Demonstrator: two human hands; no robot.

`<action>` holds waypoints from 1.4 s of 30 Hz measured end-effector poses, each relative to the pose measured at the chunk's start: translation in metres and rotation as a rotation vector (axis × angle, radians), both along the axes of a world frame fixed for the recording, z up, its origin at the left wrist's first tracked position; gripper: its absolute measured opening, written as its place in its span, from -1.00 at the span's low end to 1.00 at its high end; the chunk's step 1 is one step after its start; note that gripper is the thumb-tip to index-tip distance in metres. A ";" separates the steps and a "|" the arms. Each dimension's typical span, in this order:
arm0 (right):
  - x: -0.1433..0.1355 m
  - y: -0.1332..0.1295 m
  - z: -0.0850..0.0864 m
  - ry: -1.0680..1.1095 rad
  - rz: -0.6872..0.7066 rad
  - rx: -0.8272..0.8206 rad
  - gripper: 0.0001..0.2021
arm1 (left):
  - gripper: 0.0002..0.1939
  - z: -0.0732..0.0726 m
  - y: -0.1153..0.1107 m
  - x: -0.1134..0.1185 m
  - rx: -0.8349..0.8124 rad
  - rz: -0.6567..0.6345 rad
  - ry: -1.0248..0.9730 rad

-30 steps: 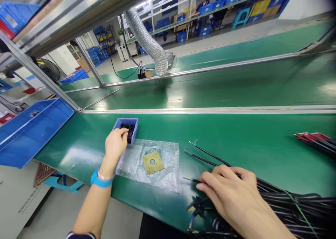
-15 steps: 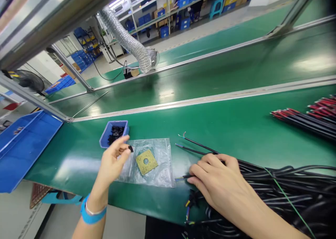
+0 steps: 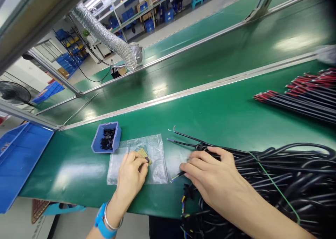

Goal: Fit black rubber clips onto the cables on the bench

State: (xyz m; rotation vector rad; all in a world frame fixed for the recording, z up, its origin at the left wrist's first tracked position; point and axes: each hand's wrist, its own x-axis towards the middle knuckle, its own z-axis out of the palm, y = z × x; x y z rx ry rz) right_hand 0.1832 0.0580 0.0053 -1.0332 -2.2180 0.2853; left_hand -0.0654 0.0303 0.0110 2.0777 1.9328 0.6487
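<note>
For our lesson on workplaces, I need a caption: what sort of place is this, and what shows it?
Probably a factory assembly workshop: a long green workbench carries a heap of black cables and a bin of small black parts, and a silvery flexible duct hangs farther back.

Black cables (image 3: 301,166), yellow plate (image 3: 142,152)

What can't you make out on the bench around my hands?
Head view: shape of the dark piece in the left hand, small and partly covered by it.
Head view: part of the yellow plate, behind the left hand.
Head view: number of black parts in the purple bin, too small and jumbled.
Head view: far ends of the red-tipped wires, past the right edge.
Head view: stretch of black cable hidden by the right hand.
</note>
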 end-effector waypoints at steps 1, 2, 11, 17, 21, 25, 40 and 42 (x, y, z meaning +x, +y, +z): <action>0.000 -0.003 -0.001 0.016 -0.017 -0.006 -0.68 | -0.83 0.001 0.001 0.000 -0.010 0.004 0.006; 0.000 -0.005 -0.002 0.032 -0.033 -0.011 -0.66 | -0.83 0.002 0.002 0.000 -0.020 0.008 0.006; 0.001 -0.007 -0.004 0.198 -0.065 -0.051 -0.70 | -0.87 0.007 -0.008 0.024 -0.057 0.137 -0.431; 0.003 -0.004 0.000 0.273 -0.076 -0.093 -0.80 | -0.71 0.005 -0.018 0.074 -0.284 0.384 -1.463; 0.003 -0.004 -0.001 0.270 -0.060 -0.085 -0.82 | -0.70 0.004 -0.016 0.084 -0.278 0.421 -1.539; 0.003 -0.004 -0.002 0.268 -0.062 -0.087 -0.79 | -0.72 0.002 -0.019 0.082 -0.222 0.383 -1.469; 0.008 -0.006 0.003 0.239 -0.023 -0.119 -0.90 | -0.61 -0.019 -0.018 0.083 -0.262 0.284 -1.311; 0.009 -0.006 0.003 0.233 -0.048 -0.132 -0.91 | -0.65 -0.022 -0.019 0.082 -0.218 0.244 -1.310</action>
